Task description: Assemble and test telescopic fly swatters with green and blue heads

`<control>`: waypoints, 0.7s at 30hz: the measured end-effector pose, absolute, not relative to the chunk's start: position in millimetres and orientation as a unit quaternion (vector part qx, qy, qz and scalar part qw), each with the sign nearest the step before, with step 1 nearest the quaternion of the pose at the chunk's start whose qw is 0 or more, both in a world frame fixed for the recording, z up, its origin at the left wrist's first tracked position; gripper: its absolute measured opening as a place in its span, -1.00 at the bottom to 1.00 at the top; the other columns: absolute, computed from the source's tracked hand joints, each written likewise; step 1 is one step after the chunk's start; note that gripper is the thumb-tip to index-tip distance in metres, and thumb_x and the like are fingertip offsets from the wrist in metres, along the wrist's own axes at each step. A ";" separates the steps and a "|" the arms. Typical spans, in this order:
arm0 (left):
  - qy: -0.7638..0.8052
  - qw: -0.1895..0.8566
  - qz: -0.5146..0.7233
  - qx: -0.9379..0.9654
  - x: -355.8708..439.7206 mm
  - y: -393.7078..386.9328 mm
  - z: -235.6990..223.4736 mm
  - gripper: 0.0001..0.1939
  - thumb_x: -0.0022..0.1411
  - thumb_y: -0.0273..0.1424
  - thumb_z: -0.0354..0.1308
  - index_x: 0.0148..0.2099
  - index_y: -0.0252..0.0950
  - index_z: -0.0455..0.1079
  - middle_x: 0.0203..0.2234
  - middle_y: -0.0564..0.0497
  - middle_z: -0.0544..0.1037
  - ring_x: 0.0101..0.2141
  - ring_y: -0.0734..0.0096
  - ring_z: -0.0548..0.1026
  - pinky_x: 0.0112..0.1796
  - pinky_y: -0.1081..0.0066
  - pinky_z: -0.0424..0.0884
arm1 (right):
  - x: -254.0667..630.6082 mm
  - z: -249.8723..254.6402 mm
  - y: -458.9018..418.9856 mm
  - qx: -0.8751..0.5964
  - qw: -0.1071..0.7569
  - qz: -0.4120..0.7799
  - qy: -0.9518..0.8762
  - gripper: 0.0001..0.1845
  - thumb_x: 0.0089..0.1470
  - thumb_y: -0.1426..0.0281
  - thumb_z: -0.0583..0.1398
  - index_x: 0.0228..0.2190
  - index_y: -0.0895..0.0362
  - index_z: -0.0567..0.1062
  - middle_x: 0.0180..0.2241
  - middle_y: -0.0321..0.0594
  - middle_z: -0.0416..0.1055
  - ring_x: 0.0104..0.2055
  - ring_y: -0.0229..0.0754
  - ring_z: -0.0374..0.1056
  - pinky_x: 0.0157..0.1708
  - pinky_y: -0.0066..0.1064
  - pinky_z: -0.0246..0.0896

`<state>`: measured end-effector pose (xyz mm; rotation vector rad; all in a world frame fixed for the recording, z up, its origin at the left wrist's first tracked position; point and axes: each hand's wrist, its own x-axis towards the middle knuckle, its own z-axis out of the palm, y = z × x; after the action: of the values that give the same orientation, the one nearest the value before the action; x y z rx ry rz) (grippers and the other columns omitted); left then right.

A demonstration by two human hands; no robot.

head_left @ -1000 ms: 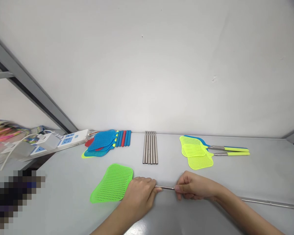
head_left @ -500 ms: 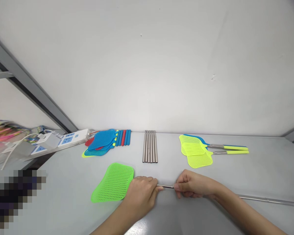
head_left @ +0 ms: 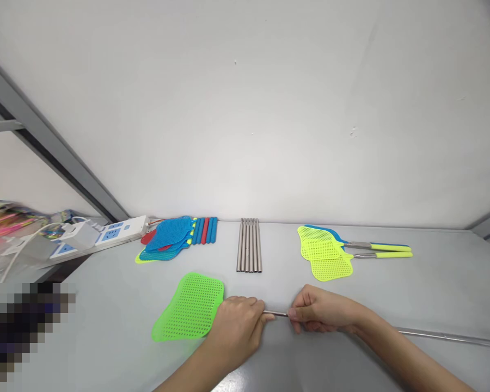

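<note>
Hands work just in front of the row of bare steel tubes (head_left: 249, 245): my left hand (head_left: 237, 326) grips the green mesh swatter head (head_left: 190, 307), my right hand (head_left: 322, 310) pinches the thin telescopic steel rod (head_left: 276, 313) on the bench (head_left: 433, 288), joining them, I judge.

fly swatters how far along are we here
Done: three finished swatters lie at the right, handles fitted. In hand: the left hand holds the green swatter head at its neck, and the right hand holds a thin metal rod at it. Left: six metal tubes, loose heads and loose handle sleeves.
</note>
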<state>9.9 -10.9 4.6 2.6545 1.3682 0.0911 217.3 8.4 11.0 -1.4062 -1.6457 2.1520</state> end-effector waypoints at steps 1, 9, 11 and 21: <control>0.457 0.076 0.032 0.886 10.2 -11.1 4.6 -0.70 0.26 -0.36 -0.14 -0.49 -0.29 0.26 -0.56 0.05 0.46 -0.50 0.33 0.42 -0.48 0.40 0.17 | 217.1 11.1 8.8 -0.460 0.044 0.704 -0.540 -0.64 -0.03 0.17 0.13 -0.59 0.23 0.43 -0.76 -0.47 0.00 -0.74 -0.47 -0.18 -0.80 -0.57 -0.38; 0.457 0.075 0.032 0.886 13.5 -11.6 5.5 -0.71 0.25 -0.36 -0.12 -0.49 -0.29 0.27 -0.56 0.04 0.46 -0.51 0.34 0.43 -0.48 0.41 0.18 | 216.5 10.7 9.3 -0.458 0.048 0.708 -0.535 -0.63 -0.04 0.17 0.14 -0.59 0.23 0.43 -0.76 -0.46 0.02 -0.74 -0.47 -0.15 -0.79 -0.58 -0.37; 0.457 0.077 0.029 0.885 14.8 -11.8 5.8 -0.71 0.25 -0.35 -0.13 -0.48 -0.29 0.27 -0.56 0.04 0.46 -0.50 0.32 0.43 -0.48 0.40 0.19 | 216.9 10.6 9.1 -0.456 0.050 0.712 -0.531 -0.63 -0.04 0.16 0.14 -0.59 0.24 0.43 -0.76 -0.46 0.03 -0.74 -0.48 -0.16 -0.80 -0.58 -0.37; 0.427 0.224 0.121 0.867 9.3 -10.6 26.1 -0.72 0.31 -0.39 -0.23 -0.25 -0.26 0.31 -0.33 0.00 0.41 -0.27 0.36 0.35 -0.23 0.36 0.27 | 216.9 7.9 10.5 -0.443 0.065 0.720 -0.531 -0.59 -0.05 0.12 0.15 -0.56 0.26 0.45 -0.76 -0.48 0.01 -0.76 -0.49 -0.20 -0.81 -0.58 -0.41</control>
<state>9.3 -10.6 26.1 2.3940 1.1794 0.3337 216.9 10.5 7.9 -1.3377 -1.6019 2.1723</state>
